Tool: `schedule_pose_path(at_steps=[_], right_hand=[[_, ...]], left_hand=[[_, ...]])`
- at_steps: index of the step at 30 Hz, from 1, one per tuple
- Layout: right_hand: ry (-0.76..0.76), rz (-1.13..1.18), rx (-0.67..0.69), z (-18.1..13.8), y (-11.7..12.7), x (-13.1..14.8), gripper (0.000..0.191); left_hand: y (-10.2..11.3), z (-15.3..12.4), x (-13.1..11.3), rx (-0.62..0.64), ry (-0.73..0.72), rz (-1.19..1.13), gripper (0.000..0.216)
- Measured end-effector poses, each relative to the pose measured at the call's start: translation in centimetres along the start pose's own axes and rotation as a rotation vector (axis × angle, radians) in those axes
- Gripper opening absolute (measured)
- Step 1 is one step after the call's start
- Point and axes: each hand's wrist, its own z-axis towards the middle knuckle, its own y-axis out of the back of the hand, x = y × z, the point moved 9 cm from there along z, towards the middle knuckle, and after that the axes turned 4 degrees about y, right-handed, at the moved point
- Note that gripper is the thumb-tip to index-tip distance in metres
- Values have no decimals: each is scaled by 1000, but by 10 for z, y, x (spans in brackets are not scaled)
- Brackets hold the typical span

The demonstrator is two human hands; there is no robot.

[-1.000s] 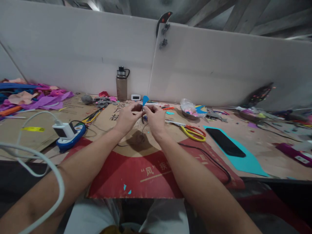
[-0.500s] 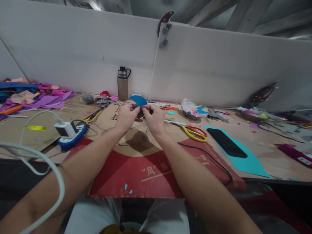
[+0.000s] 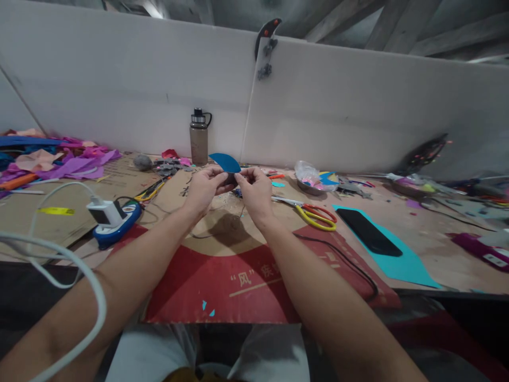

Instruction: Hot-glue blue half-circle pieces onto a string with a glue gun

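Observation:
Between both hands, above the cardboard, is a curved blue felt-like piece (image 3: 225, 162) with a darker part under it, mostly hidden by fingers. My left hand (image 3: 204, 190) is closed, pinching the piece's lower left side. On the other side, my right hand (image 3: 256, 192) is closed too, thumb and fingertips at the piece's right end. Beneath them lies a red and brown cardboard sheet (image 3: 222, 286) with small turquoise scraps near its front edge. Scissors with red and yellow handles (image 3: 316, 216) rest just right of my right hand.
A black phone (image 3: 369, 232) lies on a turquoise sheet (image 3: 413, 271) at right. A water bottle (image 3: 199, 139) stands by the white partition. At left are a charger on a blue power strip (image 3: 117, 225), a looping white cable (image 3: 97, 297) and piled purple cloth (image 3: 85, 162).
The blue piece has tilted and more of its curved face shows. My right hand has shifted slightly right, and the fingers of both hands have changed position on it.

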Motion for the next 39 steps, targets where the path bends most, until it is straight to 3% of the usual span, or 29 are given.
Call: schedule_pose_path(at_steps=[4, 8, 16, 22, 25, 27, 30, 32, 35, 39], right_hand=[[-14, 27, 5, 0, -1, -1, 15], [-23, 50, 54, 1, -7, -6, 13], [-60, -152, 542, -22, -45, -18, 24], [-141, -154, 653, -41, -36, -7, 28], [-94, -132, 782, -50, -33, 3, 32], [-66, -173, 746, -44, -20, 0, 36], [-127, -366, 412, -19, 24, -26, 41], [-178, -584, 297, -11, 44, -48, 36], [-298, -775, 396, -14, 41, -82, 35], [-252, -766, 389, -13, 25, -90, 11]], left_hand=[[2, 1, 0, -16, 48, -61, 15], [19, 5, -2, -130, 65, -108, 13], [76, 25, -11, -372, 4, -242, 14], [95, 31, -14, -440, -9, -297, 13], [95, 30, -15, -441, -18, -287, 14], [89, 29, -17, -400, -33, -272, 15], [78, 28, -17, -325, -44, -235, 14], [71, 26, -18, -294, -55, -209, 12], [63, 24, -21, -275, -75, -178, 10], [58, 23, -20, -267, -58, -167, 12]])
